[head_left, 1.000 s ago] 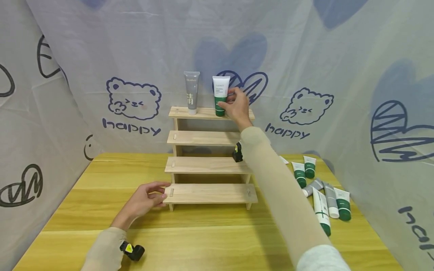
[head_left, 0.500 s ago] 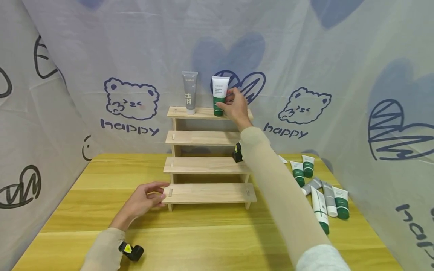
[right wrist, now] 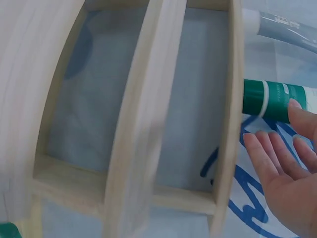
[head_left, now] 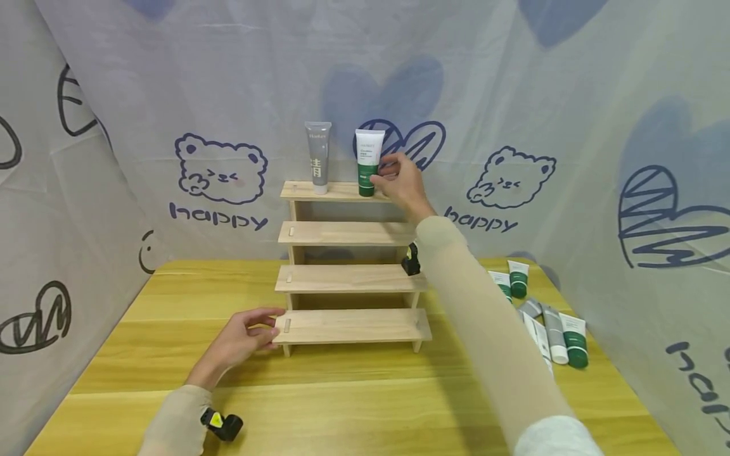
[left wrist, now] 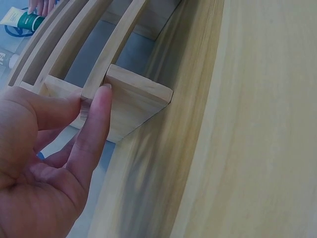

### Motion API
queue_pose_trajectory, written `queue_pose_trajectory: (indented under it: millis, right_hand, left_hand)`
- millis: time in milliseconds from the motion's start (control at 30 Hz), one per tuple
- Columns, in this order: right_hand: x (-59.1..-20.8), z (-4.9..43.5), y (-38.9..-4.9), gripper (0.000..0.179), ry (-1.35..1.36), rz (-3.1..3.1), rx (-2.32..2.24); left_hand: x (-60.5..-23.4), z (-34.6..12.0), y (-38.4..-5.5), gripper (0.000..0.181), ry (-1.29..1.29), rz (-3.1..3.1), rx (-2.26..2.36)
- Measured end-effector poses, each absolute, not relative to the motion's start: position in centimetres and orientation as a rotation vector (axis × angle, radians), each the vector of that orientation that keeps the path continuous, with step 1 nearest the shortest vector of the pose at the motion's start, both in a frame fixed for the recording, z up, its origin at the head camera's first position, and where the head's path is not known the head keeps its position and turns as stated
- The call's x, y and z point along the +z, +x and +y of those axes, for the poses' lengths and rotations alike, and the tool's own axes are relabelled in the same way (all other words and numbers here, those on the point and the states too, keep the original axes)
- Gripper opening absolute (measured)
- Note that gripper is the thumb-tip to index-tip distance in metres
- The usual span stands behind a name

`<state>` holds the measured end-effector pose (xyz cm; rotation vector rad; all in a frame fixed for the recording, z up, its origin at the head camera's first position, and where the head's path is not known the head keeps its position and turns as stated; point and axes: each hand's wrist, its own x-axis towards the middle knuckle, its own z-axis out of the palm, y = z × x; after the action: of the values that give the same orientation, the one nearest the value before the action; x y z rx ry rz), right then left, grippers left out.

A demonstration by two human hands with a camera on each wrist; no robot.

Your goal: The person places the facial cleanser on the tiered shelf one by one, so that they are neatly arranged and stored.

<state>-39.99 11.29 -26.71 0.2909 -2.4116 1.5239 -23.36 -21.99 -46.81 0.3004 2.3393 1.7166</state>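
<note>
A four-step wooden display shelf (head_left: 353, 324) stands on the table. My left hand (head_left: 242, 339) pinches the left end of its lowest board; the left wrist view shows thumb and finger (left wrist: 96, 129) on either side of that end. On the top board stands a white and green squeeze tube (head_left: 369, 163), upright on its green cap. My right hand (head_left: 406, 185) is at its right side, fingers relaxed and apart. In the right wrist view the thumb (right wrist: 302, 119) is at the tube, and the other fingers are clear of it. A grey squeeze tube (head_left: 319, 158) stands upright to the left.
Several more tubes lie on the table at the right, among them a white and green tube (head_left: 575, 341) and a grey tube (head_left: 554, 334); my right sleeve (head_left: 485, 329) hides part of the group. A printed cloth (head_left: 228, 76) hangs behind the table (head_left: 319, 411).
My right hand has loosened from the white and green tube and shifted slightly right. The tube stays standing on the top board. My left hand holds its place on the shelf.
</note>
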Motion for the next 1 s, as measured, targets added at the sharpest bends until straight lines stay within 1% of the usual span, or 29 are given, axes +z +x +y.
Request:
queue_pose_trajectory:
  millis: [233, 533, 1000]
  right_hand:
    - [-26.0, 13.7, -39.2, 0.044, 0.238, -2.428, 1.513]
    - [-25.8, 17.8, -38.5, 0.046, 0.191, -2.481, 1.495]
    - [-27.1, 22.7, -37.0, 0.049, 0.067, -2.621, 1.408]
  left_hand:
    - [-46.6, -21.9, -23.5, 0.047, 0.311, 2.35, 1.702]
    - [-46.3, -21.9, -23.4, 0.051, 0.297, 2.318, 1.707]
    - [-46.6, -22.1, -23.4, 0.053, 0.373, 2.315, 1.714]
